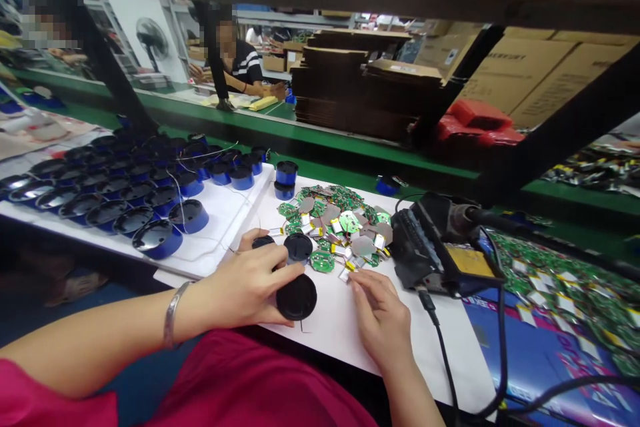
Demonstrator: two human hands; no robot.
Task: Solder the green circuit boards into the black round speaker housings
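Black round casing [297, 297] in left fingers [288, 275].

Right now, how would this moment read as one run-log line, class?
left hand: holding black round part; right hand: at silver cell, grip unclear; ahead: green circuit boards; left: blue casings

At the near edge of the bench [335, 323], the round cup [297, 297] is matt plastic (smooth-looking); the bracelet [171, 321] is shiny metal, the cartons [520, 73] matt cardboard.
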